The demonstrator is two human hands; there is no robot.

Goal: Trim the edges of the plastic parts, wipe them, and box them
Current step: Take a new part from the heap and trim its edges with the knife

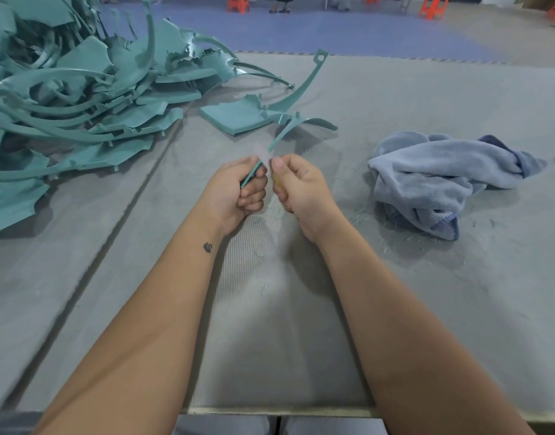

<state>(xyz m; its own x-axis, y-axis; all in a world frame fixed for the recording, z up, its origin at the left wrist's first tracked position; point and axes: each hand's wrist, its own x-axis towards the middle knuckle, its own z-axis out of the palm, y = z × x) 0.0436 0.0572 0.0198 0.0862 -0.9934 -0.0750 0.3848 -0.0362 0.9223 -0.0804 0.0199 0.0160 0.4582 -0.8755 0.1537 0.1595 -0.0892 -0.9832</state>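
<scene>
Two bare hands at centre, over a grey table [395, 293].

Left hand [235, 189]: fingers curled round the near end of a thin curved teal strip [281, 136], gripping it. A small dark mark sits on the inner wrist.

Right hand [298, 186]: fingers curled, thumb up beside the strip, holding a small tool [277, 180] of which only a yellowish part shows between the fingers; a pale blur at the thumb tip lies against the strip, too smeared by motion to tell what it is.

Strip: held just above the table, running from the left hand up and away, curving right at its far end, where it reaches the parts behind.

Loose part [235, 116]: flat teal panel with a jagged edge, lying on the table just beyond the hands; a long curved arm with a looped tip rises from beside it.

Pile [81, 98]: many teal panels and curved strips with ragged edges, heaped at far left of the table, well apart from the hands.

Cloth [442, 177]: crumpled pale blue towel with a darker fold, on the table to the right of the hands, not touching them.

Shavings [357, 215]: fine pale slivers and dust scattered on the table between the right hand and the cloth.

Background: blue floor, orange stools [433, 6], the feet of a standing person [279, 9].
</scene>
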